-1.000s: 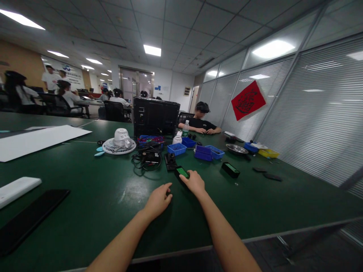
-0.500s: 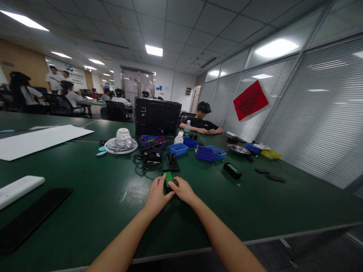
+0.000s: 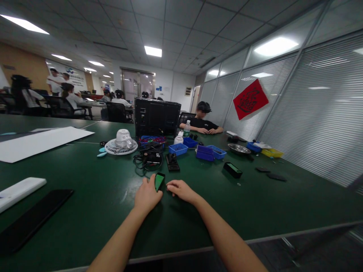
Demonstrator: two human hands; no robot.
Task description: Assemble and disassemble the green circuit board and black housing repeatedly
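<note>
My left hand grips a small black block with a green face, tilted up off the dark green table. Just to its right, my right hand rests on the table with its fingers curled loosely, and nothing shows inside them. A second black block with a green top lies further right on the table. A small black part sits just beyond my hands.
A white fan, a cable tangle, blue bins, a metal bowl and a black case stand behind. A seated person works opposite. A white bar and a black slab lie left.
The green-faced block came from my right hand, further out on the table, into my left hand. It moved left and nearer, and my right hand has let go of it.
</note>
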